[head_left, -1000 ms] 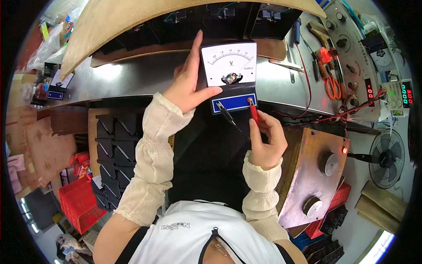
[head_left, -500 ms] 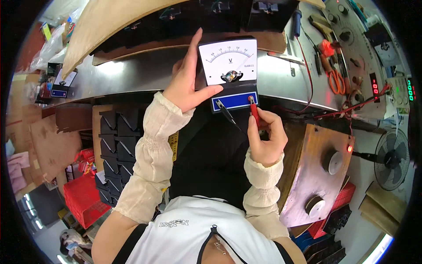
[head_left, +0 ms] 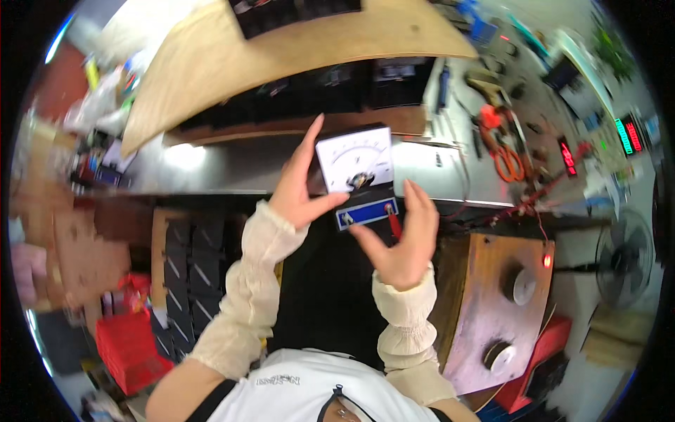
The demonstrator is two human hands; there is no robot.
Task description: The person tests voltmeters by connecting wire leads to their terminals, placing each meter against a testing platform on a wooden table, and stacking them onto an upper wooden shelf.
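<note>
My left hand point(head_left: 295, 193) grips an analog voltmeter point(head_left: 357, 156) along its left side, thumb across the lower front and index finger stretched up past the top corner. The meter has a white dial and a blue terminal strip point(head_left: 367, 213) below it. A red clip point(head_left: 395, 226) hangs from the right terminal. My right hand point(head_left: 408, 246) is at the lower right of the meter, thumb and fingers spread apart, with the thumb tip close to the left terminal. Whether the black clip is still on that terminal is hard to make out.
A curved wooden shelf point(head_left: 316, 60) spans the bench point(head_left: 225, 169), with black meter housings beneath it. Orange-handled scissors point(head_left: 508, 163) and other tools lie at right. A metal-faced box with two knobs point(head_left: 500, 316) stands lower right. Black cases point(head_left: 193, 281) are stacked at lower left.
My right hand has let go of the red clip and spread its fingers, its thumb moving left toward the other terminal. The view has shifted, so the bench and meter appear lower.
</note>
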